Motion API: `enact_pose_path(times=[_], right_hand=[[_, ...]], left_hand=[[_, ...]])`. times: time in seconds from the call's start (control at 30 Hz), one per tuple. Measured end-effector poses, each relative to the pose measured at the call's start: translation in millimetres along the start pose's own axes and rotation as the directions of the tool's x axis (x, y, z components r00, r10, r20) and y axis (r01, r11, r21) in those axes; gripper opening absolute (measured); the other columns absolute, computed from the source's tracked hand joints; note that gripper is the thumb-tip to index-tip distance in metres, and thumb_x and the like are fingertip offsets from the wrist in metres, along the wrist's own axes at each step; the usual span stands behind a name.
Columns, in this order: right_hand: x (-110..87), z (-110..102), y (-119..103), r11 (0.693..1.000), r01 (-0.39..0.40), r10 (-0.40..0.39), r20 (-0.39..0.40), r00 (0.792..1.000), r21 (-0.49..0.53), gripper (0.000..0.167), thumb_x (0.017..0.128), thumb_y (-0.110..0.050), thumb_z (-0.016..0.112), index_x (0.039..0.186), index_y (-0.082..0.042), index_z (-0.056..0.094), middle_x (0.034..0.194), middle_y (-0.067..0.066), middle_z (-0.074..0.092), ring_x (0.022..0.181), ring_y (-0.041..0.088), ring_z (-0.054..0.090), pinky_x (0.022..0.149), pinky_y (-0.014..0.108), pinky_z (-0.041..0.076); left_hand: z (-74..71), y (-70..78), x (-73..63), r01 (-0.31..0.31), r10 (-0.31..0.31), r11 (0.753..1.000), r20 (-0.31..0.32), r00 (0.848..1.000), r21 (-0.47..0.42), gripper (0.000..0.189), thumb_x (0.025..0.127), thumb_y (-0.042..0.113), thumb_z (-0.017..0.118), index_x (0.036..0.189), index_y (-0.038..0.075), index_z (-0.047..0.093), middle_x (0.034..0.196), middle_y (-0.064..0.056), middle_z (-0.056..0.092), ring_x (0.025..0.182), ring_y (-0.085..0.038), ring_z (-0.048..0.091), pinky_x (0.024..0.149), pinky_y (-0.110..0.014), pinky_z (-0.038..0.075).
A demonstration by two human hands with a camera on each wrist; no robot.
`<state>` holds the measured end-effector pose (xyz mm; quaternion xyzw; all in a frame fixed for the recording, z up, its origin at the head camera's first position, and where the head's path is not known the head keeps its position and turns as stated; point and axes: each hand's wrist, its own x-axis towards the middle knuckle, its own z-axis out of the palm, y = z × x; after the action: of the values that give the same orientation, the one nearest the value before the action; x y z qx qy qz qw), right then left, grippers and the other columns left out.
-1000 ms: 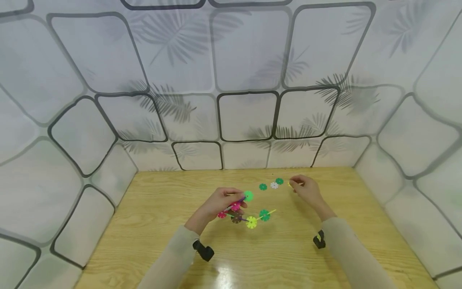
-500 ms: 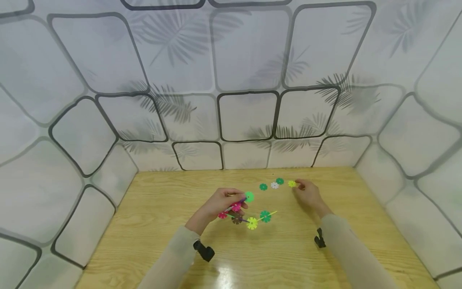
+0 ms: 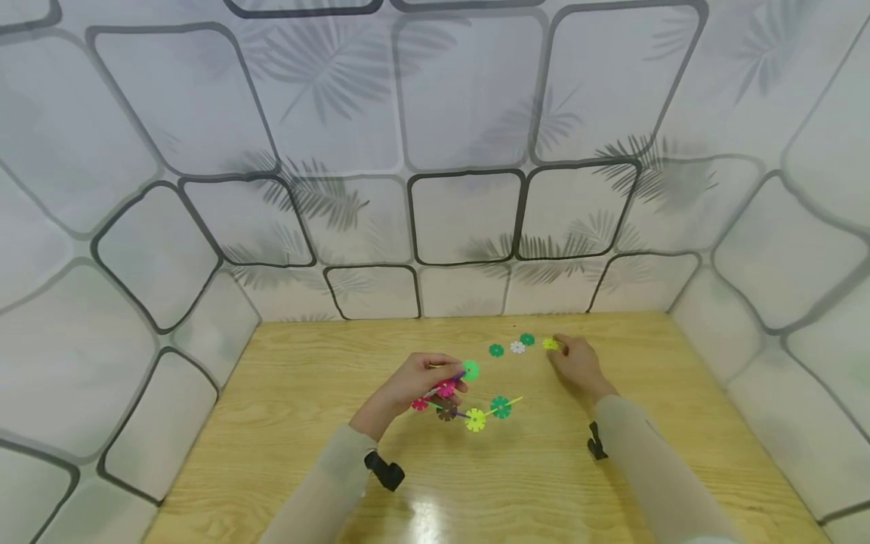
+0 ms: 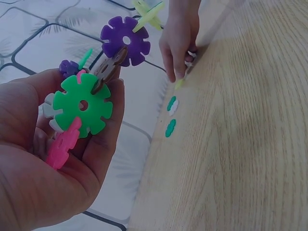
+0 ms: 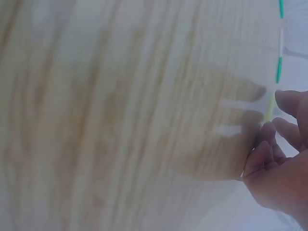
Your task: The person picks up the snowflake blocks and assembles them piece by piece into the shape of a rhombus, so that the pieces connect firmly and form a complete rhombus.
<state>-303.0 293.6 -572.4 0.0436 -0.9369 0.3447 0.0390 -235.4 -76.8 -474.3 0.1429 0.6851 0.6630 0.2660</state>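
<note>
Left hand (image 3: 411, 378): chain (image 3: 445, 413) gripped above table (image 3: 272, 423) | right hand (image 3: 578, 366): yellow disc (image 3: 549, 344) touched on tabletop, pinch cannot be told | white disc (image 3: 518, 347), green discs (image 3: 496, 350) nearby | step: loose disc apparently being picked | next: thin edge should be pinched, chain steadied

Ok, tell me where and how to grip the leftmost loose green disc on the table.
Pinch the leftmost green disc by opposite edges of its notched rim, probably from above and the near side: it lies flat on the table, leaving mainly that thin rim to catch, and the white disc sits to its right.
</note>
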Motion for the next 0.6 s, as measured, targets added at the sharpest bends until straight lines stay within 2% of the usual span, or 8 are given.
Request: enact_pose_path(times=[0.13, 0.3, 0.47, 0.6], right_hand=[[0.5, 0.0, -2.7, 1.0, 0.012, -0.012, 0.002, 1.0, -0.021, 0.053, 0.1, -0.018, 0.059, 0.14, 0.016, 0.056, 0.056, -0.006, 0.036, 0.049, 0.01, 0.03, 0.047, 0.025, 0.028], [1.8, -0.6, -6.2, 0.999, -0.018, 0.018, 0.003, 1.0, -0.038, 0.05, 0.101, -0.018, 0.06, 0.139, 0.015, 0.058, 0.056, -0.006, 0.035, 0.051, 0.011, 0.032, 0.049, 0.026, 0.029], [2.7, -0.8, -7.9, 0.996, -0.068, 0.068, -0.002, 0.998, -0.063, 0.047, 0.101, -0.02, 0.062, 0.138, 0.008, 0.062, 0.063, -0.001, 0.046, 0.058, 0.015, 0.041, 0.054, 0.029, 0.034], [0.9, -0.8, -8.5, 0.993, -0.092, 0.092, 0.006, 0.996, -0.069, 0.045, 0.101, -0.021, 0.063, 0.135, 0.007, 0.063, 0.078, 0.01, 0.061, 0.067, 0.02, 0.052, 0.058, 0.031, 0.041]], left_hand=[[-0.2, -0.2, 0.3, -0.001, 0.001, 1.0, 0.006, 1.0, 0.004, 0.034, 0.106, 0.023, 0.066, 0.13, -0.001, 0.07, 0.095, -0.008, 0.081, 0.073, -0.014, 0.078, 0.078, -0.04, 0.067], [-0.6, -0.9, 0.3, 0.001, -0.001, 1.0, 0.011, 1.0, 0.008, 0.034, 0.106, 0.024, 0.066, 0.13, 0.0, 0.07, 0.096, -0.008, 0.081, 0.074, -0.014, 0.078, 0.078, -0.04, 0.067], [-0.7, -2.0, 1.0, -0.002, 0.002, 1.0, 0.011, 1.0, 0.007, 0.034, 0.106, 0.024, 0.066, 0.129, -0.001, 0.071, 0.097, -0.011, 0.081, 0.073, -0.014, 0.078, 0.078, -0.041, 0.067], [-1.0, -3.2, 2.2, 0.003, -0.003, 1.0, 0.011, 1.0, 0.008, 0.034, 0.106, 0.024, 0.066, 0.129, 0.0, 0.071, 0.097, -0.011, 0.081, 0.074, -0.014, 0.078, 0.078, -0.041, 0.067]])
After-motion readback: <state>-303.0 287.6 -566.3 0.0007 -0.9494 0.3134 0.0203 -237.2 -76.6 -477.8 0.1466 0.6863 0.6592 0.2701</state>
